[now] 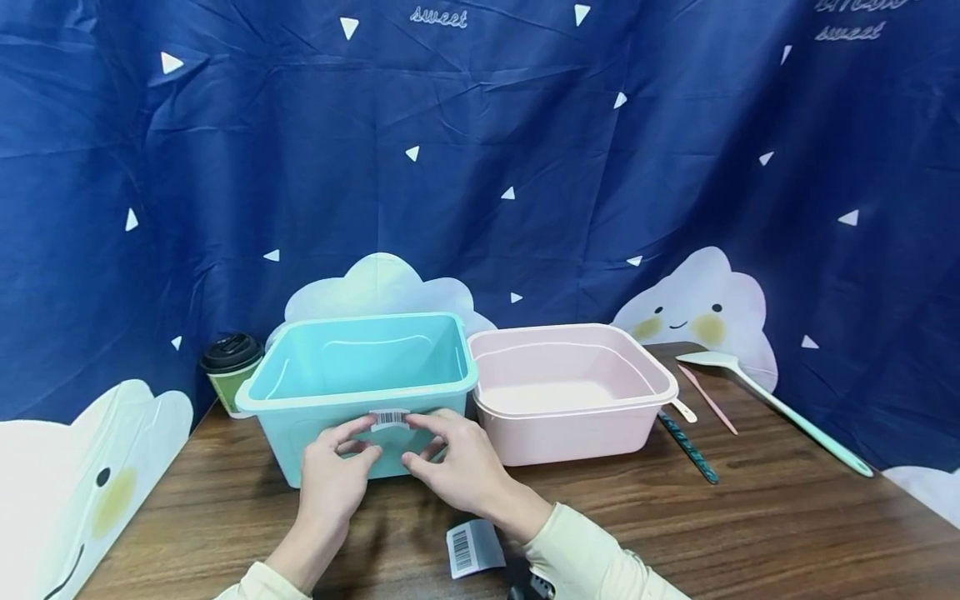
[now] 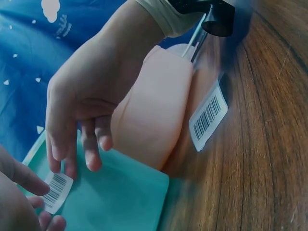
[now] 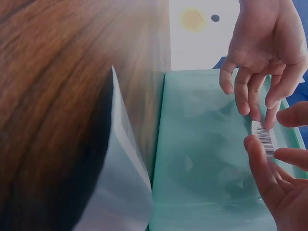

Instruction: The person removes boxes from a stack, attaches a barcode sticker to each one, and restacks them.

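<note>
A white barcode sticker (image 1: 390, 418) lies flat on the front wall of a turquoise plastic bin (image 1: 273, 433), just below the rim. My left hand (image 1: 330, 479) touches the sticker's left end with its fingertips, thumb held apart below. At the right end, the fingertips of my right hand (image 1: 465, 467) press on the sticker, its thumb also apart from the bin. The right wrist view shows the sticker (image 3: 263, 138) between both hands' fingers. A loose sheet with another barcode label (image 1: 475, 547) lies on the table by my right wrist, one side lifted.
A pink plastic bin (image 1: 570, 433) stands close against the turquoise one's right side. Behind the left corner is a green cup with a black lid (image 1: 231, 358). To the right lie a long-handled ladle (image 1: 787, 412), a pink stick (image 1: 708, 400) and a dark patterned strip (image 1: 688, 447).
</note>
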Motion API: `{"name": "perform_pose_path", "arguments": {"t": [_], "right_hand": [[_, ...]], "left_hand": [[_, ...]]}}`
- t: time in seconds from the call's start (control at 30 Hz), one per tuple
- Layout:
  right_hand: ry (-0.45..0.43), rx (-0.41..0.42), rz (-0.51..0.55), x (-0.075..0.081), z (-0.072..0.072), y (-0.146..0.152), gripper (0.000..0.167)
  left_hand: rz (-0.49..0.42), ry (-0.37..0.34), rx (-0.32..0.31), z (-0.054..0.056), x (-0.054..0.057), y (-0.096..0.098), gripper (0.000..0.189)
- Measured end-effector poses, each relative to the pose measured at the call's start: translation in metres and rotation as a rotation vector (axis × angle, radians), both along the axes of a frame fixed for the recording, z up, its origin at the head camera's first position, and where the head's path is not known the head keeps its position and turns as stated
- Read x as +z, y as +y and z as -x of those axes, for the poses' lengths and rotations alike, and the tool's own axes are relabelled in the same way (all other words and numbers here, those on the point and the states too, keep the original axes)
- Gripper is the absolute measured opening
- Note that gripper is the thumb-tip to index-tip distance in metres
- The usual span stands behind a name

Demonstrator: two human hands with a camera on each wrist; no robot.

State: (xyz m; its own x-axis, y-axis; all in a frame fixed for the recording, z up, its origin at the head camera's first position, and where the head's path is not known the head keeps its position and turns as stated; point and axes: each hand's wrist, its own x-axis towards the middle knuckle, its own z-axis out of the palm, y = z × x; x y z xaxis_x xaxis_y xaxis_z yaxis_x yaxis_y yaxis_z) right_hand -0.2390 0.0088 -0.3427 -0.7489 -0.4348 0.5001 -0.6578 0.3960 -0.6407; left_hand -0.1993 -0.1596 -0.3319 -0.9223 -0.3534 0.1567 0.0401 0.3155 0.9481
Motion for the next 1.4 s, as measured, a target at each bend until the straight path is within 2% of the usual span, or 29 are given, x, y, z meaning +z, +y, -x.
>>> {"name": "perform_pose_path", "arguments": {"t": [0.3,0.57,0.9,1.03,1.17,1.27,1.4], "right_hand": [[0.011,-0.062,-0.075,0.002,-0.002,-0.001,0.044],[0.014,-0.108,-0.101,0.002,-0.003,0.001,0.044],[-0.006,-0.068,-0.002,0.011,-0.004,0.008,0.029],[-0.059,-0.056,0.008,0.017,-0.006,0.017,0.022],[-0.121,-0.041,0.014,0.018,-0.009,0.029,0.018],[-0.162,-0.015,0.023,0.017,-0.011,0.038,0.017],[-0.2,0.015,0.028,0.015,-0.013,0.049,0.016]], "left_hand": [[0.003,-0.012,0.005,0.001,0.0,0.0,0.043],[-0.004,-0.024,-0.008,0.0,0.0,0.001,0.043],[-0.03,-0.01,-0.056,0.001,-0.002,0.004,0.027],[-0.005,-0.026,-0.134,0.001,-0.005,0.01,0.019],[0.093,-0.054,-0.247,0.002,-0.009,0.018,0.014],[0.18,-0.056,-0.359,0.003,-0.012,0.025,0.013],[0.294,-0.049,-0.547,0.006,-0.019,0.033,0.015]]}}
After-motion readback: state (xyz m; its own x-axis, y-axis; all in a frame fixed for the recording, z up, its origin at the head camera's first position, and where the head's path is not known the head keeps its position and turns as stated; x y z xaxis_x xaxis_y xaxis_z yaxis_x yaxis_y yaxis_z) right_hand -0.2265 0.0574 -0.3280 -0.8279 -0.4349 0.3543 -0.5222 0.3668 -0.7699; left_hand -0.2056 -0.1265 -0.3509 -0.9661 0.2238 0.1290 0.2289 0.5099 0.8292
